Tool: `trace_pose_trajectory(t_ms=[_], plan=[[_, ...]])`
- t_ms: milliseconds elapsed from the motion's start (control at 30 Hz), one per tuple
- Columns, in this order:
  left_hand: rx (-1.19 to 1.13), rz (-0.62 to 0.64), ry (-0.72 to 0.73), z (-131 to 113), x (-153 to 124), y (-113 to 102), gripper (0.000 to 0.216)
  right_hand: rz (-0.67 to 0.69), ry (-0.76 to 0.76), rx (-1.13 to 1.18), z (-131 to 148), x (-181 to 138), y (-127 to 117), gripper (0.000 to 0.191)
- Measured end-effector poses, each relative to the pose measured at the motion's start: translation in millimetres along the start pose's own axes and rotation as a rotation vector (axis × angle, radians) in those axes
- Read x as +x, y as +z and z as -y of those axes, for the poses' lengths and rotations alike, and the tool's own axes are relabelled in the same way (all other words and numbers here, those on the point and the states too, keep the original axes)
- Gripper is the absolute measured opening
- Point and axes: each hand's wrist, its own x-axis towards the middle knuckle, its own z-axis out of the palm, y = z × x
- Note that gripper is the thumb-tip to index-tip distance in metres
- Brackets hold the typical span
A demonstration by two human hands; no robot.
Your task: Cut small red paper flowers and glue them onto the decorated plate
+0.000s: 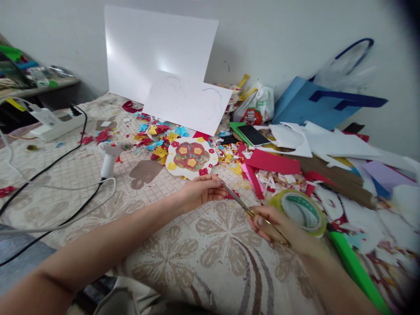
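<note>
My right hand point(267, 221) grips a pair of scissors point(241, 202) with gold-coloured handles, the blades pointing up and left. At the blade tips is my left hand point(207, 190), its fingers curled together; whatever they pinch is too small to make out. A bit of red paper point(230, 192) shows just beside those fingertips and the blades. Beyond the left hand lies a white scallop-edged paper piece point(170, 151), decorated with red and yellow paper flowers on a brownish middle.
A white glue gun point(108, 159) stands at left among cables near a power strip point(57, 124). Rightward are a tape roll point(320, 218), a green cutter point(356, 267), a phone point(253, 135) and red card strips point(275, 162). White boards point(157, 48) lean at the back.
</note>
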Motion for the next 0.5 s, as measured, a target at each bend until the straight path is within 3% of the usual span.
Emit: trace_pose_trajectory(t_ms=[500], plan=[[-0.007, -0.031, -0.018, 1.2, 1.6, -0.6, 0.011, -0.035, 0.096, -0.017, 2.2, 2.9, 4.0, 0.045]])
